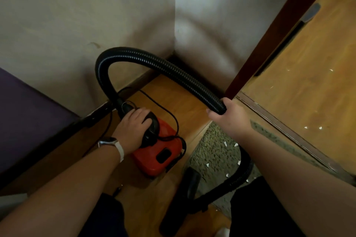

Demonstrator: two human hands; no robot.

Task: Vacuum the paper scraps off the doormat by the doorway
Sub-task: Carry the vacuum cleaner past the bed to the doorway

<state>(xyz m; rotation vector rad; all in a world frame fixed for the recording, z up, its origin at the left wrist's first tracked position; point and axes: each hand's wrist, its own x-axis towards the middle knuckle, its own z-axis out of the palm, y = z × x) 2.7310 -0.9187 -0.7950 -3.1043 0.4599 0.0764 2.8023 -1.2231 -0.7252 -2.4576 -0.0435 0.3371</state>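
Note:
A small red vacuum cleaner (163,152) stands on the wooden floor near the wall corner. My left hand (133,125) grips its black top handle. A black ribbed hose (154,61) arches up from the vacuum and down to my right hand (229,115), which holds it mid-length. Beyond my right hand the hose loops under my forearm to a black nozzle (190,181) lying at the mat's near edge. The shaggy olive doormat (213,152) lies by the doorway with several white paper scraps (225,143) on it.
A dark wooden door frame (273,34) rises at the right, with a threshold strip (285,129) beyond the mat. More scraps lie on the floor (308,86) past the doorway. A purple surface (25,113) sits at the left. The power cord (169,113) trails over the vacuum.

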